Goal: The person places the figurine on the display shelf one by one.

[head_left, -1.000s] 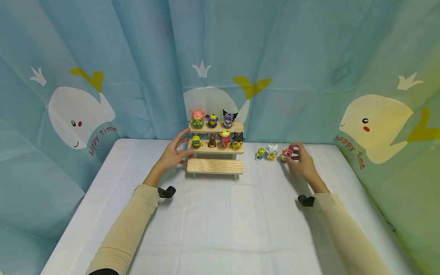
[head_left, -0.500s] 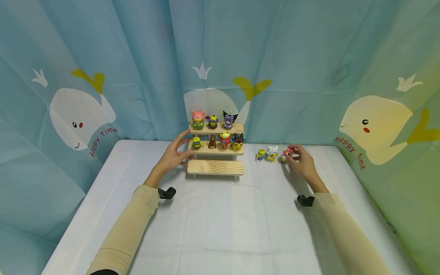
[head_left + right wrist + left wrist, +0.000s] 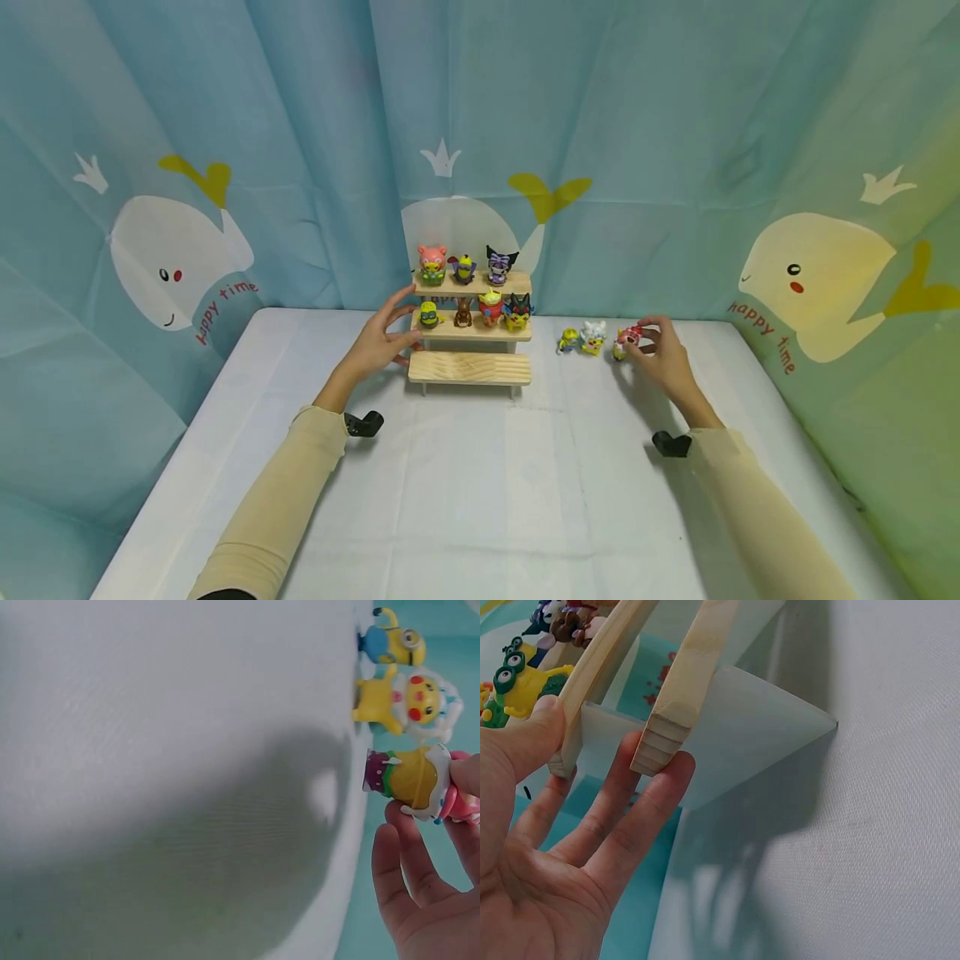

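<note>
A small figurine with a yellow body, purple base and pink-red top (image 3: 414, 780) is pinched at its top by my right hand (image 3: 663, 362), right of the rack. Whether its base touches the table cannot be told. Beside it stand a white-capped yellow figurine (image 3: 390, 701) and a minion figurine (image 3: 394, 645). My left hand (image 3: 371, 343) grips the left end of a three-tier wooden display rack (image 3: 468, 367). Its thumb lies on the middle board near a goggled yellow figurine (image 3: 529, 684), and fingertips touch the lower board (image 3: 664, 735).
The top board (image 3: 480, 288) bears a pink-hooded figurine (image 3: 432, 264) and two others; several stand on the middle board. The rack stands near the back of the white-covered table (image 3: 465, 483), before a blue curtain (image 3: 322, 167) with whale prints.
Everything sits slightly lower in the head view. Both hands keep nearly the same places, the left at the rack and the right on the pink-topped figurine.
</note>
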The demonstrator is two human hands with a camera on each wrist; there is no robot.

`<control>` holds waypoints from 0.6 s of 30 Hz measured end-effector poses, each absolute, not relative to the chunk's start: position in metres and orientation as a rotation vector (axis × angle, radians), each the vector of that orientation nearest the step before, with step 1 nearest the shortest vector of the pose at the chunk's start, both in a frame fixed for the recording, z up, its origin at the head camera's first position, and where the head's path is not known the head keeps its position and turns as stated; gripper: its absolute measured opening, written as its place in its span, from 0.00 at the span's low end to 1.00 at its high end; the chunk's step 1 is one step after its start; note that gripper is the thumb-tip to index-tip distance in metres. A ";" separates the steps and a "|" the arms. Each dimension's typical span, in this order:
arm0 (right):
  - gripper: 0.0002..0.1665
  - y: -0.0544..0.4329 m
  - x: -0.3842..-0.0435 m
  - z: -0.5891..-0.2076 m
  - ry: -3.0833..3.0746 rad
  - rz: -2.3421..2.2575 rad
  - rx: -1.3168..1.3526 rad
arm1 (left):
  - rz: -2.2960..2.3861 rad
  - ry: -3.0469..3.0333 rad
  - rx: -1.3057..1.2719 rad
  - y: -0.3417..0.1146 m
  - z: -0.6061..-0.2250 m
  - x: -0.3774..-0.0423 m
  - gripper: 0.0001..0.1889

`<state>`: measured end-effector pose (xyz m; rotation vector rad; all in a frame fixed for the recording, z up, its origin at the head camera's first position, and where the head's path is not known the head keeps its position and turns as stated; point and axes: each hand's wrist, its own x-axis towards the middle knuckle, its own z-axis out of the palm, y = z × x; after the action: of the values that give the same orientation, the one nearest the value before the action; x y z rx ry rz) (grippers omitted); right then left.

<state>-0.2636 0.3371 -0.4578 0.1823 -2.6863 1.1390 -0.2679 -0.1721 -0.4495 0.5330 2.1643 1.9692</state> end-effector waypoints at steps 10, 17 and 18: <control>0.27 0.333 -0.247 -0.436 -2.607 1.232 0.299 | 1.952 2.222 0.537 -0.172 -0.456 -0.270 0.42; 0.27 0.320 -0.228 -0.413 -2.522 1.362 0.315 | 1.962 2.207 0.527 -0.170 -0.446 -0.264 0.41; 0.28 0.318 -0.225 -0.410 -2.518 1.372 0.311 | 1.963 2.200 0.527 -0.170 -0.442 -0.262 0.41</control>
<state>-0.2247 0.3185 -0.4098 0.3113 -2.5181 1.3721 -0.2620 -0.1699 -0.4425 0.5273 2.1998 1.9634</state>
